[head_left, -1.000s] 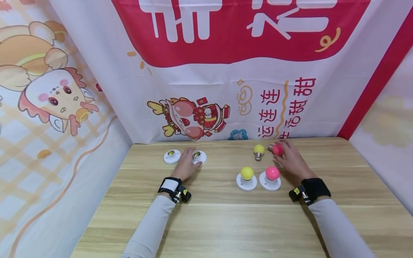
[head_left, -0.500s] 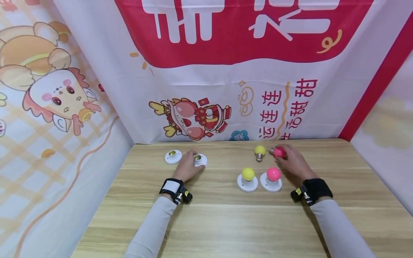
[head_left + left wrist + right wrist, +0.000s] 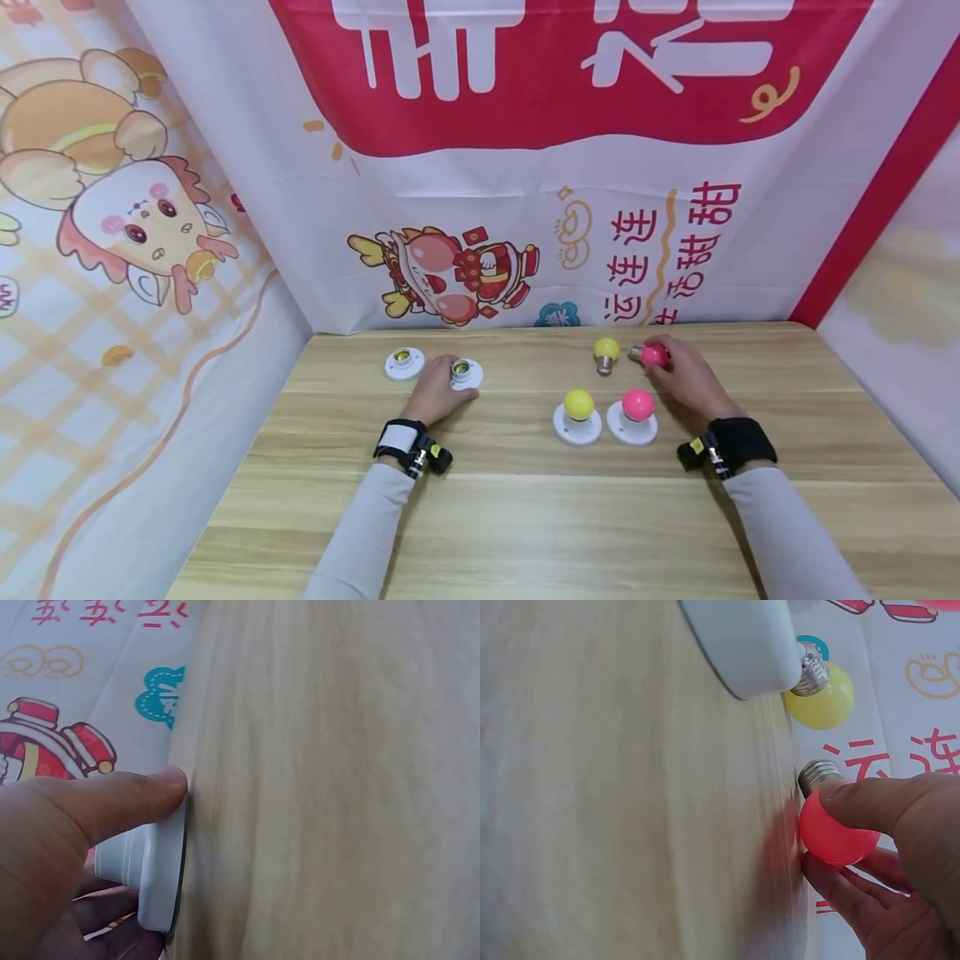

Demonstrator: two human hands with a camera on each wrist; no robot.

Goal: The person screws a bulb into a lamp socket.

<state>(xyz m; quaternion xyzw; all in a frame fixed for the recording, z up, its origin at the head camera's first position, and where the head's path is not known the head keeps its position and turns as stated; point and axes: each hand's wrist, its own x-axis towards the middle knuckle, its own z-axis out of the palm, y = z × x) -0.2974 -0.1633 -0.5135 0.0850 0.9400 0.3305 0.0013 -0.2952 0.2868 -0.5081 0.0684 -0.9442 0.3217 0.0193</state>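
My left hand (image 3: 437, 391) grips a round white lamp socket (image 3: 161, 874) by its base, thumb on one side and fingers on the other. The socket's threaded hole faces up, with no bulb in it. At the back right, my right hand (image 3: 688, 377) holds a pink light bulb (image 3: 838, 829) between thumb and fingers, its metal screw base pointing left. Beside it a loose yellow bulb (image 3: 606, 352) lies on the table. A second white socket (image 3: 404, 364), also without a bulb, sits just left of my left hand.
Nearer me, a yellow bulb (image 3: 579, 404) and another pink bulb (image 3: 638, 405) stand upright in two white sockets on the wooden table (image 3: 525, 533). A printed cloth (image 3: 480, 192) hangs along the table's back edge.
The head view has shifted slightly. My left hand stays on the socket, its thumb now along the near rim. The pink bulb has turned a little in my right hand.
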